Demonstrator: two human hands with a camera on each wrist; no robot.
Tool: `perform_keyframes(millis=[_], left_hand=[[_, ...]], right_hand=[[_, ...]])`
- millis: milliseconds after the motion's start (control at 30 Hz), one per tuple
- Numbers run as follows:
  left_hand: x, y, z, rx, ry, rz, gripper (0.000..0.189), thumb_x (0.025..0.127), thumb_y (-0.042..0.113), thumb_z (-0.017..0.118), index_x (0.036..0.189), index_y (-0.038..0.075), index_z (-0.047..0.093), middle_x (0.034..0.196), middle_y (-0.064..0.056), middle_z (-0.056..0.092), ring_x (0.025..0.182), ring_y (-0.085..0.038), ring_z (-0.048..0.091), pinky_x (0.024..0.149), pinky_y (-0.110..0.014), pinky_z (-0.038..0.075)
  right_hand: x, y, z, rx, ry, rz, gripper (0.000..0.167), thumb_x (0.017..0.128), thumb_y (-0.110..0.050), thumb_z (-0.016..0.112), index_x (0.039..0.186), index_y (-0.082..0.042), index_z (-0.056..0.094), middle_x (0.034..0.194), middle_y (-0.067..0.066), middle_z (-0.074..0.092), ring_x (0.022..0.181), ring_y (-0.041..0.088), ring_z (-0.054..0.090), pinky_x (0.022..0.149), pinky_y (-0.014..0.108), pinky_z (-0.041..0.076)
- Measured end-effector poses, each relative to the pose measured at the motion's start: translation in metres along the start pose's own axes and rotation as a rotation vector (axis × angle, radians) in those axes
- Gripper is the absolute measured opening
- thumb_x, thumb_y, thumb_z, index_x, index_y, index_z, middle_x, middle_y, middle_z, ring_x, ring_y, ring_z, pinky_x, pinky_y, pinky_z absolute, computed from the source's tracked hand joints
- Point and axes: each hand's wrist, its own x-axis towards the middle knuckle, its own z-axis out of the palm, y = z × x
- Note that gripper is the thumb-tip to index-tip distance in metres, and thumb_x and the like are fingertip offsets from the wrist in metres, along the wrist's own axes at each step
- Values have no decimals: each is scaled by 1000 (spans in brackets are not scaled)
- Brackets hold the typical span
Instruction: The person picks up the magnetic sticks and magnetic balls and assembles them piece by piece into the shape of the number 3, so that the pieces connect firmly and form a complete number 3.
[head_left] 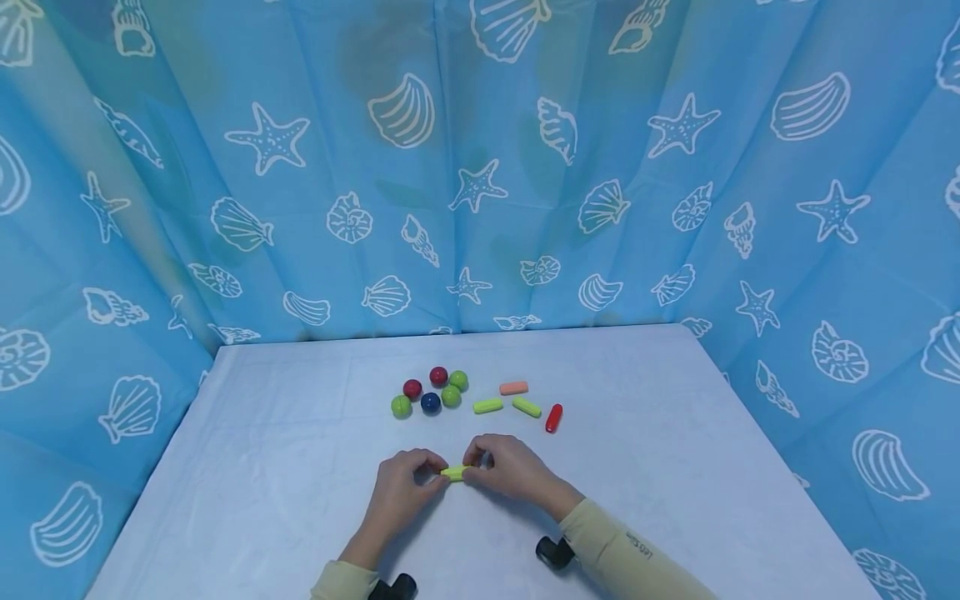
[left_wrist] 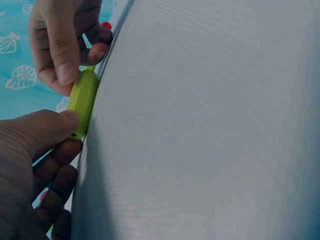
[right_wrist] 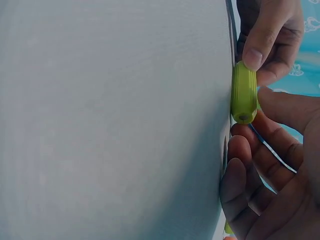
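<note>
Left hand (left_wrist: 30,140) pinches green stick (left_wrist: 86,102) — end hole (right_wrist: 244,118): wrist views only.

The left hand (head_left: 402,487) pinches the left end of the green stick (head_left: 454,473), the right hand (head_left: 517,471) its right end. Both sleeved forearms (head_left: 637,554) slant in from its near side.

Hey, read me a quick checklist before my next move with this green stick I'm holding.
1. Left hand pinching one end of the green stick: ok.
2. Right hand pinching the other end: ok.
3. Green stick lifted off the table: cannot tell.
4. Other sticks apart from the hands: ok, four lie beyond them.
5. Balls apart from the hands: ok, all six.
6. One hand free: not ok, both are occupied.
</note>
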Motion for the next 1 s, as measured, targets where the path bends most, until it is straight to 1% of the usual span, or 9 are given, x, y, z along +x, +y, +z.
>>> perform_keyframes(millis=[133,333,533,700,767,1000], left_hand=[[0,0,1,4,-1,-6,15,86,20,83,98,23,75,91,13,68,90,-10,59,87,-41,50],[-1,2,-1,7,10,5,15,85,20,82,99,23,76,92,13,70,92,-11,60,88,-42,49],[-2,2,-2,9,5,5,15,86,20,82,100,23,76,93,14,70,92,-11,60,87,-41,48],[-2,2,-1,4,0,-6,15,86,20,82,100,23,76,94,13,71,93,-11,60,88,-41,48],[-2,3,-1,7,1,-1,15,86,20,82,100,23,76,93,13,71,93,-12,61,88,-42,49],[-1,4,-1,3,2,-16,15,86,21,82,99,23,76,94,12,71,94,-12,61,88,-42,50]], right_hand=[[1,2,-1,6,23,3,11,93,-30,76,100,-25,70,88,-14,63,79,9,56,75,26,51],[8,6,-5,28,66,18,13,94,-31,74,105,-25,70,89,-14,63,83,9,57,76,26,51],[20,10,-10,36,97,28,18,95,-30,74,112,-24,70,90,-12,62,84,11,57,77,27,51],[32,12,-13,48,138,39,20,95,-28,74,114,-22,70,92,-10,65,84,11,59,77,27,53],[36,13,-13,53,156,41,21,95,-27,73,115,-22,69,93,-10,65,85,11,59,77,28,54],[50,10,-16,57,210,49,27,95,-27,74,120,-20,68,94,-11,66,84,10,60,74,26,53]])
